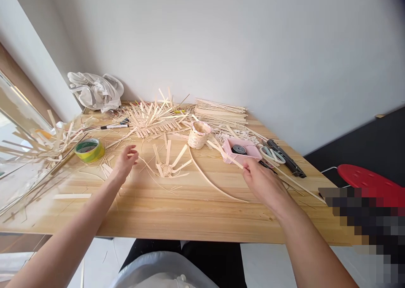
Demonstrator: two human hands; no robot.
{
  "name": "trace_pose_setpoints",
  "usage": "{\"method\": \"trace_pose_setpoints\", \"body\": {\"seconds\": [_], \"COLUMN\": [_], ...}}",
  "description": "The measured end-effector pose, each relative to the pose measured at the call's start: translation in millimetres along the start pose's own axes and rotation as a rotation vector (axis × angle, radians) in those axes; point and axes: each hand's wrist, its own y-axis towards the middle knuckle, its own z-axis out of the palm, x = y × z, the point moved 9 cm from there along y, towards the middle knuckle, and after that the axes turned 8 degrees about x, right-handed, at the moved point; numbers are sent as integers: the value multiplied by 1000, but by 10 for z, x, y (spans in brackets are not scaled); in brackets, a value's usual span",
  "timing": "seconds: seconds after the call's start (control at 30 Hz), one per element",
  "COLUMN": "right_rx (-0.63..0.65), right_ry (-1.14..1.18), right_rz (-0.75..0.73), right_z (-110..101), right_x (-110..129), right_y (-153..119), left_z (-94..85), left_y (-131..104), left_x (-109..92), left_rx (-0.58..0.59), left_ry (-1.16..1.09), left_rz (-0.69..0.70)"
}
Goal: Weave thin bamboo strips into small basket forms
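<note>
My right hand (255, 174) is closed on a long pale wooden strip (226, 153), which slants up and left toward a small woven basket (198, 137) with a pinkish rim. My left hand (127, 160) hovers over the table at the left, its fingers curled; whether it holds anything thin is too small to tell. Between my hands lies a small woven base (166, 170) with several strips sticking up and outward around it. A long curved strip (209, 182) runs from beside the basket toward the front of my right hand.
Behind are strip piles (221, 111) and a spiky woven piece (155, 119). A tape roll (90, 149) and marker (114, 126) lie left. At right are a pink box (242, 149), scissors (272, 154) and a black tool (286, 158). A red chair (370, 180) stands beyond.
</note>
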Motion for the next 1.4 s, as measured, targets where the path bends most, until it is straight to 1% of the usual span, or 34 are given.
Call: {"method": "trace_pose_setpoints", "body": {"seconds": [0.03,0.07,0.1,0.13,0.17,0.2,0.23,0.3,0.4,0.5,0.57,0.63,0.73,0.8,0.87,0.93,1.03,1.1,1.2,1.33,1.4], "right_rx": [-36,-74,-103,-123,-128,-114,-82,9,140,164,158,163,166,138,97,66,32,22,49,97,68], "right_ry": [65,163,278,407,537,653,758,913,936,877,841,823,847,822,749,677,609,601,632,703,745], "right_rz": [-27,-67,-111,-160,-203,-234,-255,-274,-327,-350,-368,-425,-492,-541,-642,-757,-851,-884,-907,-858,-818], "right_z": [-69,-131,-174,-197,-194,-161,-104,45,219,273,288,315,378,397,383,366,354,350,369,410,399], "right_x": [16,44,79,122,169,220,277,402,628,759,819,898,988,1049,1158,1283,1409,1456,1487,1471,1440], "right_y": [-55,-114,-172,-224,-265,-291,-304,-303,-296,-271,-231,-181,-94,-55,-62,-98,-126,-136,-162,-182,-169], "left_z": [-98,-139,-91,12,121,208,298,423,585,733,801,855,909,931,939,946,949,937,921,904,889], "left_y": [-49,-108,-161,-223,-301,-380,-451,-525,-500,-431,-401,-396,-404,-403,-397,-397,-399,-394,-392,-408,-409], "left_x": [-103,-184,-223,-238,-251,-270,-285,-310,-299,-266,-260,-285,-319,-304,-280,-269,-261,-240,-214,-233,-223], "left_rx": [-64,-71,16,153,280,365,442,504,552,613,632,643,643,640,633,632,622,596,560,534,514], "left_ry": [61,98,100,86,82,105,131,169,163,140,137,119,88,70,52,50,52,37,5,5,18], "left_rz": [94,162,185,181,174,175,179,204,226,219,204,202,191,154,114,104,121,128,138,175,174]}}
